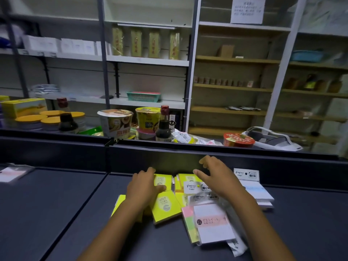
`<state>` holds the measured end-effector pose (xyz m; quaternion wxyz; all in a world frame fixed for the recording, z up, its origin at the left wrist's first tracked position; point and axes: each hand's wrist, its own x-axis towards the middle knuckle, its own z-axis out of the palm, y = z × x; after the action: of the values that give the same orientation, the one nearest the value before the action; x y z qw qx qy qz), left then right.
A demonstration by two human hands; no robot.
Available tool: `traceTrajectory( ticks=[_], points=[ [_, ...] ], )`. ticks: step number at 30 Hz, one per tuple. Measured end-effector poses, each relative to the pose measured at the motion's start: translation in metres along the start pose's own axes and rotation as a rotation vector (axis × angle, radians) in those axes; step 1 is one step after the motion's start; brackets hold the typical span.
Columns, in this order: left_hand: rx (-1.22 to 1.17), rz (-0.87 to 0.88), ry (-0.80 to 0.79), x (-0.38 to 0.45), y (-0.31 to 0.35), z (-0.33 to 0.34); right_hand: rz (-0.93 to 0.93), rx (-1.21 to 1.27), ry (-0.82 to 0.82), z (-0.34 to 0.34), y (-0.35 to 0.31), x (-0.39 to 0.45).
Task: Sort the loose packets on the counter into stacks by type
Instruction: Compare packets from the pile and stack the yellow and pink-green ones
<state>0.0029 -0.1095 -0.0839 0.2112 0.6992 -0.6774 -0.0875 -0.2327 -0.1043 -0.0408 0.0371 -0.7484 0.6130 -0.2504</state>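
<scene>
Roughly centre of the dark bench [56,213], against its raised back wall, lies a loose heap of sticky-note packets. Yellow pads: one at rear [163,180] and one nearer, tilted [165,208], both printed "2207" w/ a round grey mark below; a third yellow pad [118,203] shows only an edge left of the forearm. Rear right of centre, a yellow packet w/ white header card [191,185] reads "TY-8837" plus a logo too small to read. Front right, a clear-wrapped white pad [212,223] carries a pink band w/ script I can't make out; pastel pink/green strips [189,221] lie beside it on its left. Far right, a white/pale-blue pad stack [258,193] w/ white header card, text illegible.

L. hand [143,187]: palm down over the yellow pads, fingers loosely bent, thumb touching the rear "2207" pad, hand resting on the pads btwn the two labels; not clearly gripping.

R. hand [214,176]: hovers over the header-card packets, fingers [204,160] spread and relaxed, holding nothing.

Behind the wall: noodle cups [115,122], a soy-type dark bottle [163,127], a red-lidded bowl [238,140]; shelves [146,61] w/ tall yellow packs, a green basket [143,96], a posted notice [247,10], blurred.
</scene>
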Motion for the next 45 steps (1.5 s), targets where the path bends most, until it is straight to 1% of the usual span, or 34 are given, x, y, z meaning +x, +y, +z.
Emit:
traceTrajectory(
  ticks=[5, 7, 11, 16, 20, 23, 28, 35, 40, 45],
  points=[
    [-0.243, -0.015, 0.031, 0.002, 0.001, 0.001, -0.008, 0.038, -0.007, 0.005, 0.001, 0.006],
    [-0.334, 0.008, 0.077, 0.003, 0.001, 0.000, -0.010, 0.048, -0.002, 0.005, 0.001, 0.010],
    [-0.590, 0.060, 0.190, 0.003, 0.003, -0.009, -0.015, 0.076, 0.014, 0.003, 0.001, 0.016],
    [-0.777, 0.070, 0.291, -0.001, 0.003, -0.020, -0.017, 0.120, -0.010, 0.009, 0.005, 0.015],
    [-1.093, 0.078, 0.250, -0.008, 0.005, -0.029, 0.021, 0.108, -0.035, 0.010, 0.010, 0.012],
    [-1.228, 0.072, 0.216, -0.012, 0.007, -0.031, 0.076, 0.076, -0.050, 0.014, 0.013, 0.009],
    [-1.282, 0.065, 0.232, -0.014, 0.006, -0.033, 0.167, -0.003, -0.225, 0.024, 0.015, 0.007],
    [-1.281, 0.065, 0.248, -0.013, 0.004, -0.032, 0.204, 0.095, -0.270, 0.022, 0.014, 0.006],
    [-1.291, 0.071, 0.254, -0.012, 0.003, -0.032, 0.234, 0.168, -0.242, 0.022, 0.011, 0.005],
    [-1.295, 0.077, 0.265, -0.012, 0.002, -0.031, 0.221, 0.277, -0.115, 0.026, 0.009, 0.006]
  ],
)
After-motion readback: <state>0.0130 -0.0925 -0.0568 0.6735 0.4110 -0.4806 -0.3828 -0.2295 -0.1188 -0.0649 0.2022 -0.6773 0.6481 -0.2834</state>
